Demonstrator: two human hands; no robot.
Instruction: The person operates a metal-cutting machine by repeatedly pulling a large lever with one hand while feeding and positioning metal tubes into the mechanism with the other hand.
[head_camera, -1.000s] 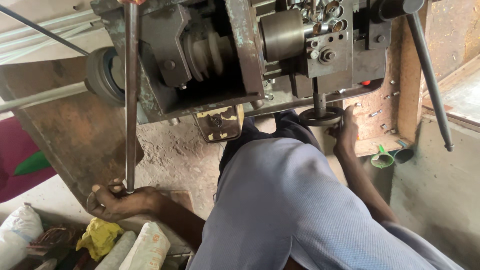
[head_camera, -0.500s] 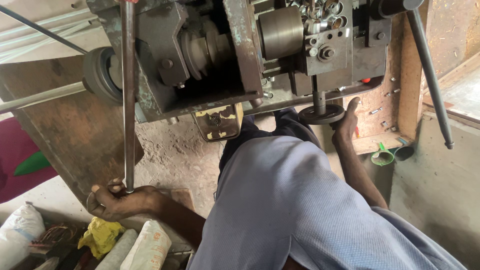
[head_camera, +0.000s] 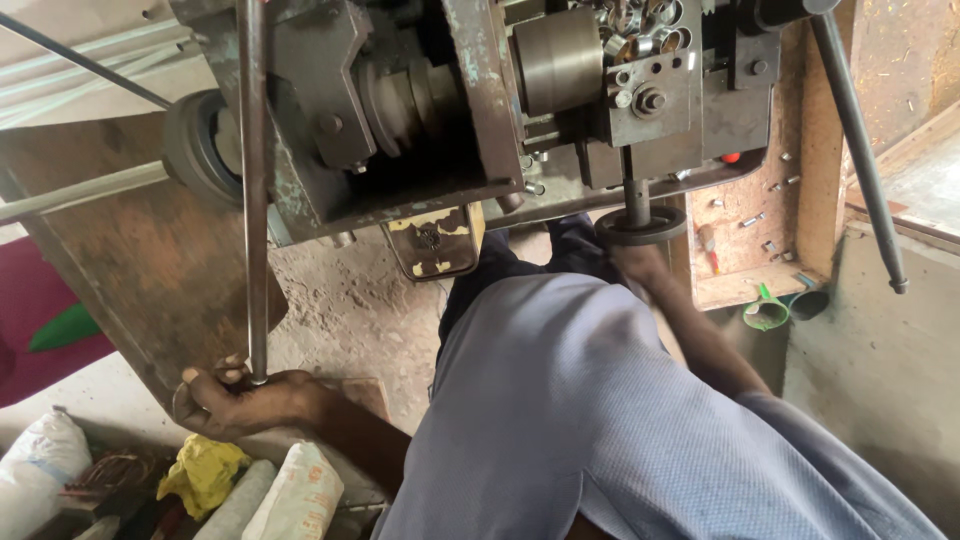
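The long steel bar (head_camera: 254, 190) already fed into the lathe-like machine (head_camera: 450, 110) is gripped at its near end by the left hand (head_camera: 235, 400), while the right hand (head_camera: 640, 265), apparently closed, is kept at the handwheel (head_camera: 640, 224).

white sacks (head_camera: 290, 490), a yellow rag (head_camera: 205, 470) (crumpled), green funnel (head_camera: 765, 310).

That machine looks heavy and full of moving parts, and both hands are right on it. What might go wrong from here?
1. The left hand grips the lower end of a long metal rod that runs past the pulley; a slip might bring fingers close to it.
2. The right hand sits under the small handwheel, where it could get pinched.
3. The loose grey-blue shirt hangs close under the machine and may snag.
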